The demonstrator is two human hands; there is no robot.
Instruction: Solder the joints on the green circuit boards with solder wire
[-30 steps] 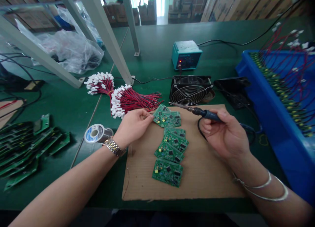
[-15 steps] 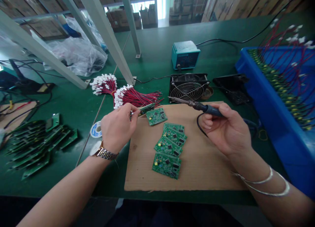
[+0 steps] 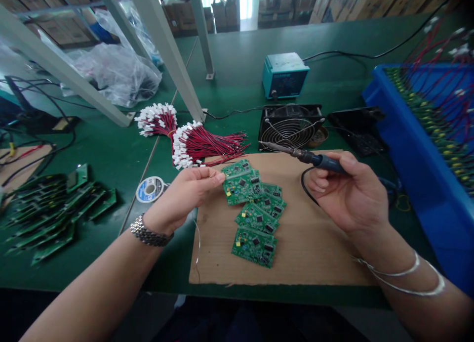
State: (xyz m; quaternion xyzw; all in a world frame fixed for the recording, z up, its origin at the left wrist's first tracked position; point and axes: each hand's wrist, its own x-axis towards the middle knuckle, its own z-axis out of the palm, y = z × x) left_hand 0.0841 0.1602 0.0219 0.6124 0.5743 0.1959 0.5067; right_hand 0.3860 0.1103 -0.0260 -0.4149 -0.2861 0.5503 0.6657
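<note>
Between thumb and fingers, my left hand [image 3: 198, 186] pinches the left edge of a green circuit board [image 3: 242, 186], its component face up. Another board [image 3: 236, 168] shows just behind it. Several more circuit boards [image 3: 255, 245] lie overlapping in a column on the brown board [image 3: 311, 248]. My right hand [image 3: 346, 193] grips a soldering iron [image 3: 328, 163] by its blue handle, the tip pointing left near the fan. Left of the boards are bundles of red and black wires [image 3: 211, 142] with white connectors. A solder spool [image 3: 150, 189] stands beside my left wrist.
A black fan [image 3: 291, 127] sits behind the brown board, with a teal soldering station [image 3: 285, 75] farther back. At right is a blue bin [image 3: 411, 149] of wired boards. A pile of circuit boards [image 3: 55, 208] lies at left. Metal posts [image 3: 166, 50] rise from the bench.
My left hand has turned the held circuit board from edge-on to face up and moved it right and down, over the other boards. The right hand keeps hold of the soldering iron.
</note>
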